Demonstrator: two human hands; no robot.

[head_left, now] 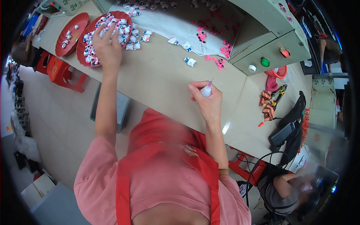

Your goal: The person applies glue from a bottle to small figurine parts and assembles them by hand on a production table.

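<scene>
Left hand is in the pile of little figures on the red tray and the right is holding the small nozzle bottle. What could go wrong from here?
1. The left hand reaches into a heaped red tray that overhangs the table edge; figures could spill to the floor.
2. The bottle in the right hand points nozzle-up and looks uncapped; tilting it might drip onto the table.
3. Loose figures already lie outside the tray and may get swept off.

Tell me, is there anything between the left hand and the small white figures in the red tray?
No. The left hand already rests on the small white figures heaped in the red tray; nothing visible lies between them.
</scene>
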